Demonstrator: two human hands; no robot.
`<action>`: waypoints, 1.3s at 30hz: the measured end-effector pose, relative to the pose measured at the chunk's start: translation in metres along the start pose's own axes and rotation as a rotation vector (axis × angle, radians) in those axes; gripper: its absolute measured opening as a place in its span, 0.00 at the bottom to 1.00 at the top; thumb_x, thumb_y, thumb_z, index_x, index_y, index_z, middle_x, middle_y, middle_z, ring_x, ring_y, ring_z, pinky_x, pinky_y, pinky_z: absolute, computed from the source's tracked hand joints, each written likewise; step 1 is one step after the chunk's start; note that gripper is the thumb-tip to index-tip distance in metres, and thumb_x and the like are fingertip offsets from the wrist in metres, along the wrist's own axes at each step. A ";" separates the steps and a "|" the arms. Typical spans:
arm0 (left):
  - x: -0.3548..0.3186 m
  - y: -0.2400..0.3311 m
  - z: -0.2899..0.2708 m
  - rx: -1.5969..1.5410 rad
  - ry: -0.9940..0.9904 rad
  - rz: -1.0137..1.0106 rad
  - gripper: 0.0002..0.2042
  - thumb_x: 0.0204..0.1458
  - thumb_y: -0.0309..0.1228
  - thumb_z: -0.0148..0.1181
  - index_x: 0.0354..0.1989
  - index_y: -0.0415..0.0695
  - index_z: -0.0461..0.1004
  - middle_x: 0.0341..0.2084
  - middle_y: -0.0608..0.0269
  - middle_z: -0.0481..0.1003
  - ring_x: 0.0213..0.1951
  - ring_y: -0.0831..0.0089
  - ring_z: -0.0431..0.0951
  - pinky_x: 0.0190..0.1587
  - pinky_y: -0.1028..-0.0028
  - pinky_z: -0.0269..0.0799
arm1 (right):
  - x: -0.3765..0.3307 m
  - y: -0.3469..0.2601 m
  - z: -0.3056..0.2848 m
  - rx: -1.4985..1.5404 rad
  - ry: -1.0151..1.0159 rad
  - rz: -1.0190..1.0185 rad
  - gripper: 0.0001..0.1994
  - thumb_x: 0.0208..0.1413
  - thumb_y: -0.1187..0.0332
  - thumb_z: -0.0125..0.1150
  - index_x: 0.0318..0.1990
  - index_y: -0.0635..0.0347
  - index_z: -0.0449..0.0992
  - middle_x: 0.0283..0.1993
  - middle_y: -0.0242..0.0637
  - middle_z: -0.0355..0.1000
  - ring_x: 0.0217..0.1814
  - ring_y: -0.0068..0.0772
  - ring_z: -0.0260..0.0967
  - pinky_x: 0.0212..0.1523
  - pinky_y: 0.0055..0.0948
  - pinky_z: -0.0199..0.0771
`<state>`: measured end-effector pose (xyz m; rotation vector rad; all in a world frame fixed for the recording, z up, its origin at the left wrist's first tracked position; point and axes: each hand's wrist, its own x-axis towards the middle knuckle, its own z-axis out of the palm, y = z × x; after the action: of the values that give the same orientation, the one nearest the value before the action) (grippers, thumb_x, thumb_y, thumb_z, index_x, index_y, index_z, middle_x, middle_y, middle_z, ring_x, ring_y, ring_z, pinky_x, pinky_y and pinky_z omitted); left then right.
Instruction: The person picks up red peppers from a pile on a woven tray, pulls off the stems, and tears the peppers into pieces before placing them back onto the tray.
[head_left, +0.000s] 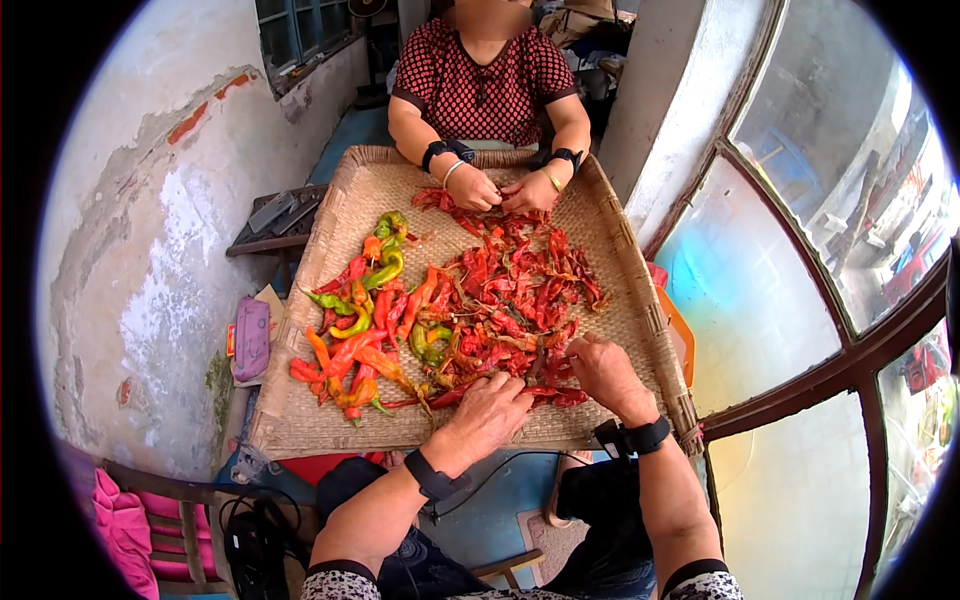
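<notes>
As you look down in the head view, a woven tray (340, 230) fills the middle, with wrinkled red peppers (520, 280) heaped from its centre toward three o'clock and smoother red, orange and green peppers (350, 350) toward nine. Your left hand (487, 408) lies at six o'clock, fingers loosely curled over the heap's near edge; whether they pinch a pepper cannot be told. Your right hand (608, 375), toward five, has its fingers bent and drawn together beside the wrinkled peppers, its grip hidden. At twelve, a co-worker's hands (477, 188) nearly meet.
</notes>
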<state>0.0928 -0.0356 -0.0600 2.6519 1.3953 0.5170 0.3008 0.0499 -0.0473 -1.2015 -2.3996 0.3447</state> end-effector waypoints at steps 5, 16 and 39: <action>-0.002 -0.005 0.002 0.105 0.104 0.001 0.05 0.45 0.27 0.57 0.32 0.43 0.73 0.32 0.61 0.70 0.42 0.64 0.69 0.42 0.67 0.69 | 0.003 -0.005 -0.026 0.213 0.258 0.035 0.06 0.47 0.79 0.58 0.34 0.63 0.76 0.29 0.47 0.69 0.33 0.50 0.70 0.35 0.39 0.71; 0.001 -0.007 -0.006 0.133 0.109 -0.008 0.06 0.43 0.24 0.56 0.31 0.43 0.72 0.28 0.60 0.70 0.37 0.64 0.72 0.38 0.69 0.73 | -0.015 0.089 -0.050 0.687 0.918 0.448 0.13 0.58 0.70 0.56 0.46 0.71 0.73 0.33 0.36 0.73 0.34 0.25 0.70 0.36 0.24 0.72; 0.008 -0.027 -0.070 -0.124 0.587 -0.267 0.08 0.51 0.21 0.54 0.39 0.42 0.74 0.33 0.54 0.76 0.36 0.57 0.77 0.37 0.65 0.75 | 0.005 0.003 0.018 -0.117 -0.079 -0.008 0.12 0.48 0.74 0.53 0.42 0.55 0.72 0.38 0.44 0.70 0.41 0.50 0.71 0.38 0.43 0.74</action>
<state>0.0522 -0.0182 0.0008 2.2505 1.7450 1.3687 0.2919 0.0550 -0.0626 -1.2502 -2.5224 0.2561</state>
